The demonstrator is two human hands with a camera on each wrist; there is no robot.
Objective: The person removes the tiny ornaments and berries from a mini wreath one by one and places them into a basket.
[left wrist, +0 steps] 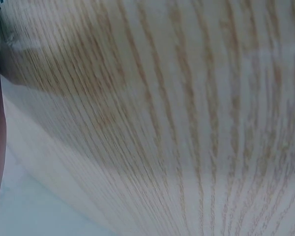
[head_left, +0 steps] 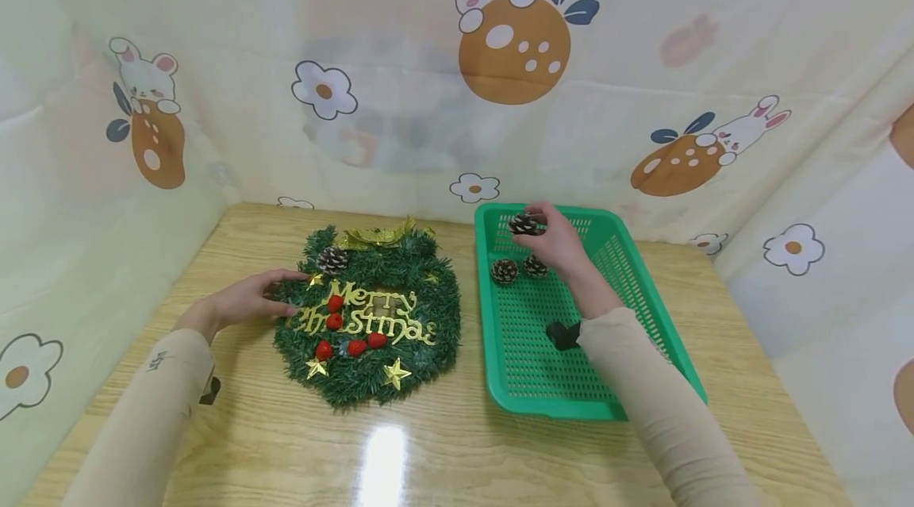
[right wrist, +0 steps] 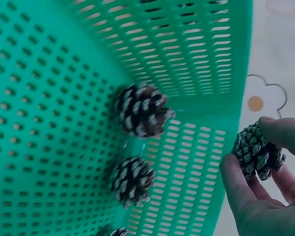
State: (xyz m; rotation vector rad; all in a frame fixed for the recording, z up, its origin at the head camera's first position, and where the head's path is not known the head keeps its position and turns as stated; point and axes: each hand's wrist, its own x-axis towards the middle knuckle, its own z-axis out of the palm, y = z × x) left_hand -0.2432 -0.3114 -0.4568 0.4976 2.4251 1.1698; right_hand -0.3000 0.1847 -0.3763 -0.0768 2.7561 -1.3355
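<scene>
A green wreath (head_left: 446, 293) lies on the table, bearing gold "Merry Christmas" lettering (head_left: 371, 323), red berries, gold stars and a white-tipped pinecone (head_left: 332, 259) at its upper left. At the wreath's left edge rests my left hand (head_left: 246, 298), thumb and fingers spread apart. My right hand (head_left: 560, 245) pinches another pinecone (right wrist: 258, 150) between thumb and fingers, over the far end of a green basket (head_left: 493, 356). Below it in the basket sit a pinecone (head_left: 504, 271) and a second pinecone (head_left: 535, 266). The right wrist view also catches the tip of one more pinecone (right wrist: 119, 231).
Patterned cloth (head_left: 400, 55) hangs behind and along both sides of the wooden table (head_left: 428, 451). The basket's raised rim stands to the right of the wreath, with a narrow strip of table between them. Mostly table surface fills the left wrist view.
</scene>
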